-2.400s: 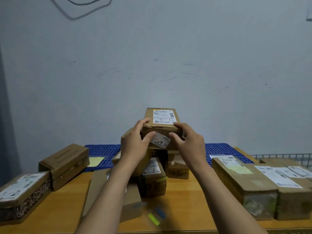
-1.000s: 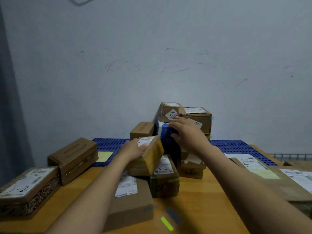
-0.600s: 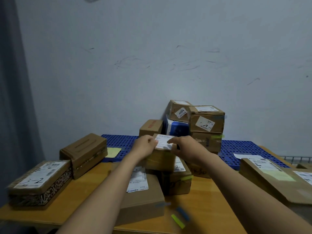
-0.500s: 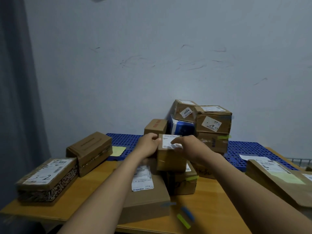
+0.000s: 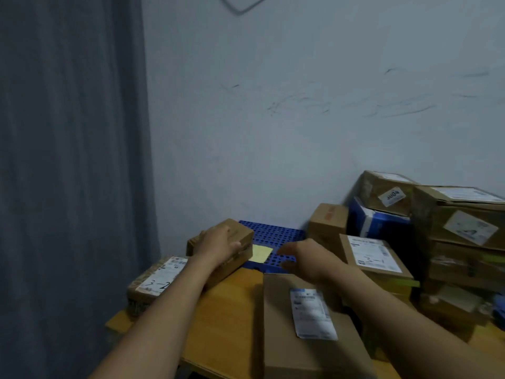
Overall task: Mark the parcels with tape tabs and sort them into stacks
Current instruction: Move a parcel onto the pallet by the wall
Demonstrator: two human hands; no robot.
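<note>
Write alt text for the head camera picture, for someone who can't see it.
A person's left hand grips a brown parcel at the back left of the wooden table, while the right hand hovers open beside a yellow note. More labelled parcels lie around, with a stack against the wall on the right.

Parcel stack (image 5: 464,231) partly beyond right edge
</note>
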